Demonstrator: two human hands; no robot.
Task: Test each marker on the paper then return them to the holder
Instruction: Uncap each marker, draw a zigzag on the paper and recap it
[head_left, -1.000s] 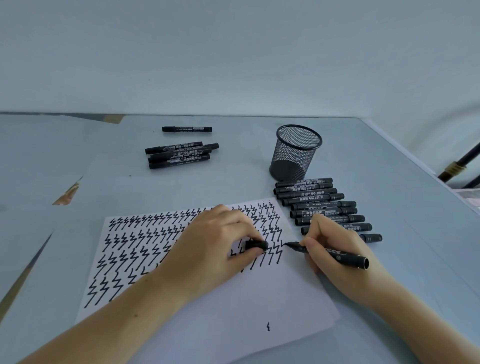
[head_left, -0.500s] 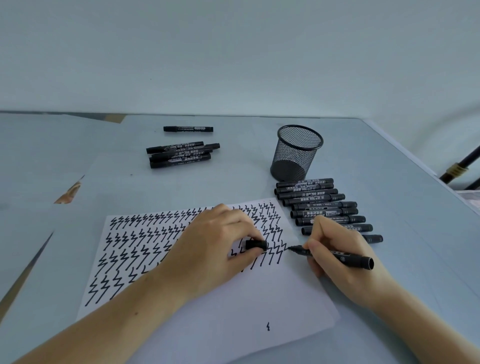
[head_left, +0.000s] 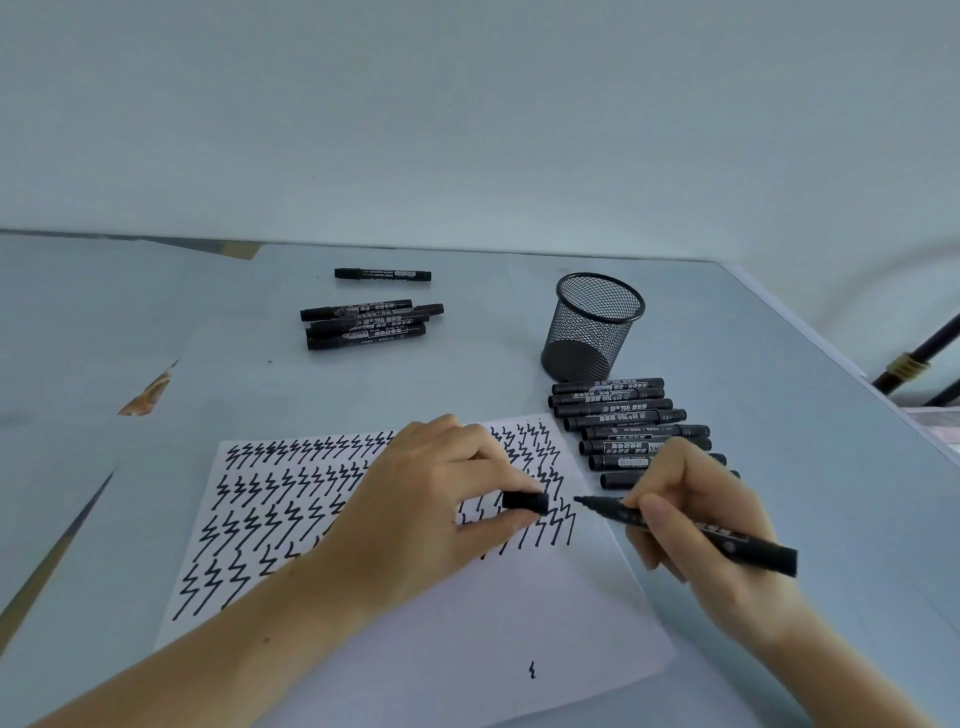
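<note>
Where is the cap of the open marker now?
In the head view, the cap is pinched in the left hand, over the paper, just left of the marker tip.

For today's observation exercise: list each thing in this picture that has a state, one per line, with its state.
Marker: uncapped, gripped by right hand, tip just off the paper.
Cap: off, pinched by left hand.
Paper: flat, partly filled with zigzags.
Holder: upright, seemingly empty.
Row of markers: capped, lying flat.
</note>
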